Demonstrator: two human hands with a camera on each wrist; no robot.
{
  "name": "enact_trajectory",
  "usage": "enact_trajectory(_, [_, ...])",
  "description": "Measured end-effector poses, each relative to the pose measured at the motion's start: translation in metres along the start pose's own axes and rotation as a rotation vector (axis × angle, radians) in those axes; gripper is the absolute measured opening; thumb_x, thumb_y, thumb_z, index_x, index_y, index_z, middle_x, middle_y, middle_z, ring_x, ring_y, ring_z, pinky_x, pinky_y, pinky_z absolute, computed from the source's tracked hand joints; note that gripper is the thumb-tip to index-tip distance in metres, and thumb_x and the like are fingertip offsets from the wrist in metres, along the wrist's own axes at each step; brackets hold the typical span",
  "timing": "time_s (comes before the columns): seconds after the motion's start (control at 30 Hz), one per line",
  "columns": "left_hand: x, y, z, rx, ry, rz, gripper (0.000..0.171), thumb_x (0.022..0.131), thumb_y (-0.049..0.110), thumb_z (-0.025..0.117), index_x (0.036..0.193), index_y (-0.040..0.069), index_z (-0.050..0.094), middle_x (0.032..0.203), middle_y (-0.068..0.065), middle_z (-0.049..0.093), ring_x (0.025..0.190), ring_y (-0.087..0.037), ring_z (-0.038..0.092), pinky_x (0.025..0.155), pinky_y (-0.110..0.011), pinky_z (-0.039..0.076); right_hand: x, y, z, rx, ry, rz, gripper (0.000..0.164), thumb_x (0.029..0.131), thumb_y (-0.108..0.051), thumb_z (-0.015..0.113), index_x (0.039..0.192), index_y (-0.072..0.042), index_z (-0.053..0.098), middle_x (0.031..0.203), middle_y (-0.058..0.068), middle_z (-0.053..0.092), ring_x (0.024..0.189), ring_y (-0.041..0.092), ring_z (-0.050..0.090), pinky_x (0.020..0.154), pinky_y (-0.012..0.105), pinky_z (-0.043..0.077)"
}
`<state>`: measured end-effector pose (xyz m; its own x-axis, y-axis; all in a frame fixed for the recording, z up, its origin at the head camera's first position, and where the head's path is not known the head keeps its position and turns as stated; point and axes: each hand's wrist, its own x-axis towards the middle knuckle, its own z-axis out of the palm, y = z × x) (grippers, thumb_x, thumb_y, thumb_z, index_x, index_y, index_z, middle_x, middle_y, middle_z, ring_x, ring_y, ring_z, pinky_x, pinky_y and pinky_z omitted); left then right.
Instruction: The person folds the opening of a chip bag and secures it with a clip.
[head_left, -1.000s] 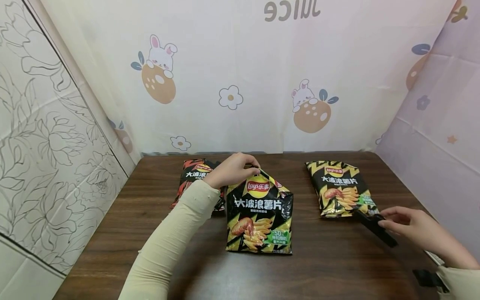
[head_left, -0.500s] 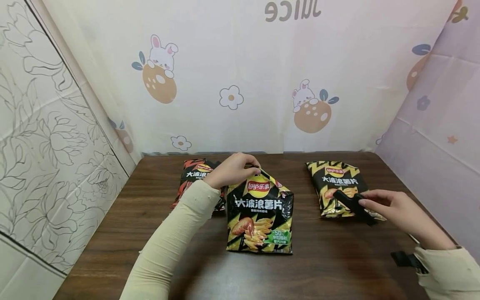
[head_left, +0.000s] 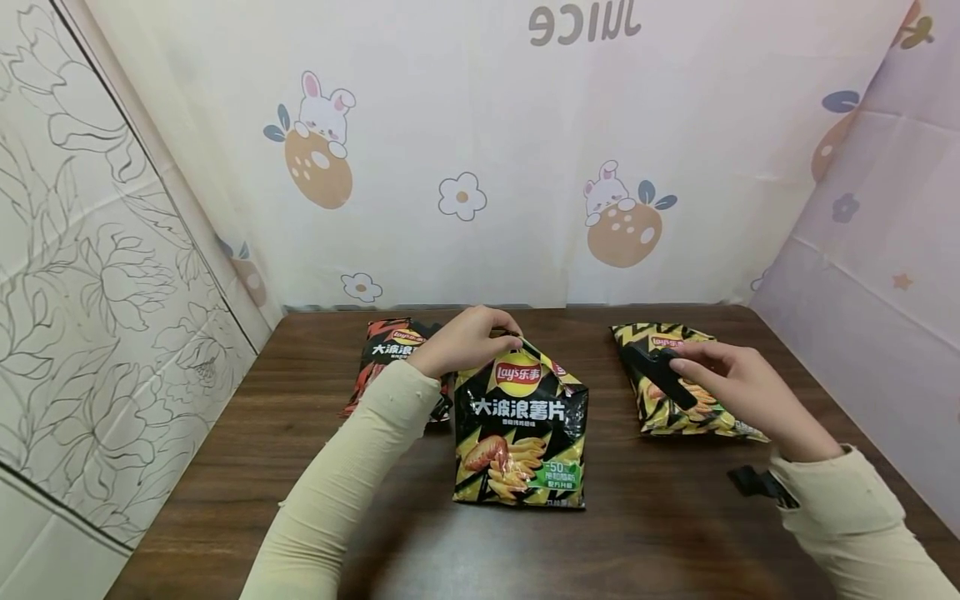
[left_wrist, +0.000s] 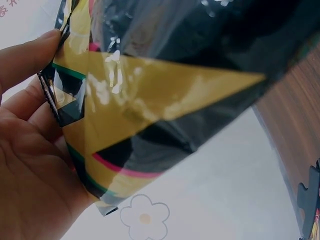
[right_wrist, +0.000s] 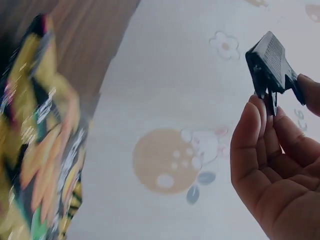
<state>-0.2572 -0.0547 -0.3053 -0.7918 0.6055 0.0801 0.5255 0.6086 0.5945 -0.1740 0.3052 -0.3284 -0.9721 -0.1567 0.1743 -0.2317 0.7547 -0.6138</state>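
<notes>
Black clip (head_left: 662,379) shifted leftward, pinched by right hand (head_left: 742,392), chip bag (head_left: 519,446) gripped beneath left hand (head_left: 467,340)

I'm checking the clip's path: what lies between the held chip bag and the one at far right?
Only bare tabletop shows between the held bag and the far-right bag, in the head view.

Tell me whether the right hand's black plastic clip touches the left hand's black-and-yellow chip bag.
No, the head view shows a gap between the clip in the right hand and the bag in the left hand.
</notes>
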Motion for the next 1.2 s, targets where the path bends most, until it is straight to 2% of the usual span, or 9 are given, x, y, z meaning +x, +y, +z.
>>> enact_trajectory(0.2, [-0.001,0.001,0.000,0.001,-0.003,-0.007,0.019,0.099,0.024,0.060,0.108,0.013,0.072,0.098,0.000,0.071,0.076,-0.011,0.062,0.072,-0.028,0.049,0.015,-0.018,0.011,0.028,-0.008,-0.084,0.038,0.100,-0.030,0.058,0.129,-0.006,0.063,0.115,0.017,0.068,0.085,0.002,0.064,0.068,0.022,0.050])
enact_trajectory(0.37, [-0.002,0.000,-0.001,0.001,0.003,-0.003,0.019,0.099,0.024,0.060,0.109,0.012,0.072,0.098,0.000,0.071,0.076,-0.011,0.062,0.071,-0.028,0.049,0.026,-0.033,0.021,0.071,-0.060,-0.092,0.037,0.099,-0.033,0.058,0.126,-0.007,0.063,0.114,0.015,0.066,0.089,0.011,0.064,0.064,0.027,0.055])
enact_trajectory(0.47, [-0.002,0.000,-0.001,-0.003,0.003,0.000,0.019,0.099,0.024,0.060,0.109,0.012,0.072,0.098,0.000,0.071,0.077,-0.010,0.062,0.071,-0.027,0.049,0.032,-0.041,0.026,0.102,-0.094,-0.089,0.037,0.099,-0.034,0.058,0.124,-0.007,0.063,0.107,0.015,0.066,0.082,0.011,0.061,0.055,0.030,0.054])
enact_trajectory(0.7, [-0.002,0.000,-0.001,-0.017,-0.008,0.003,0.019,0.099,0.023,0.060,0.109,0.012,0.072,0.097,0.000,0.071,0.067,-0.012,0.058,0.066,-0.027,0.046,0.040,-0.056,0.037,0.094,-0.102,-0.147,0.029,0.099,-0.029,0.060,0.118,-0.008,0.064,0.096,0.009,0.067,0.072,0.010,0.058,0.060,0.028,0.046])
enact_trajectory(0.83, [-0.002,0.000,-0.001,-0.018,-0.011,0.000,0.020,0.099,0.023,0.059,0.109,0.012,0.072,0.096,-0.001,0.071,0.064,-0.012,0.057,0.065,-0.026,0.045,0.042,-0.062,0.042,0.120,-0.118,-0.163,0.028,0.099,-0.029,0.060,0.117,-0.008,0.063,0.090,0.009,0.063,0.062,0.014,0.050,0.056,0.029,0.044])
enact_trajectory(1.2, [-0.003,0.001,-0.003,-0.008,-0.018,0.002,0.020,0.100,0.023,0.058,0.110,0.012,0.072,0.096,0.000,0.071,0.057,-0.011,0.050,0.064,-0.027,0.043,0.047,-0.065,0.050,0.146,-0.102,-0.217,0.024,0.099,-0.026,0.060,0.112,-0.006,0.063,0.085,0.009,0.060,0.061,0.014,0.050,0.057,0.030,0.044])
